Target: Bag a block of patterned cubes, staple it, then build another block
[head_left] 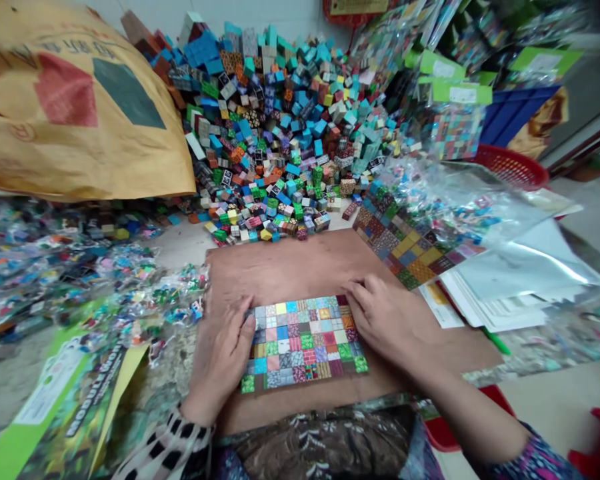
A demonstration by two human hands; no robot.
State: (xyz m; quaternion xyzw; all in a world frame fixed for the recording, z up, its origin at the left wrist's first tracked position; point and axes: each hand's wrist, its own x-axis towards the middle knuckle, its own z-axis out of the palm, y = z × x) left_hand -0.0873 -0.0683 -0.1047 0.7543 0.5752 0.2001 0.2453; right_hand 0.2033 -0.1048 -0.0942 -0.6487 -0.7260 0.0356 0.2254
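Left hand (223, 353) and right hand (385, 323), fingers flat, unclenched, squeeze block grid (305, 343) sides on board (290, 267); light, loose, likely buckles; grip opposite edges.

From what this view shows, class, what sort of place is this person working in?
Probably a small toy-packing workshop. A huge pile of printed cubes fills the back, the left hand and right hand press a grid of cubes on a brown board, and bagged sets lie nearby.
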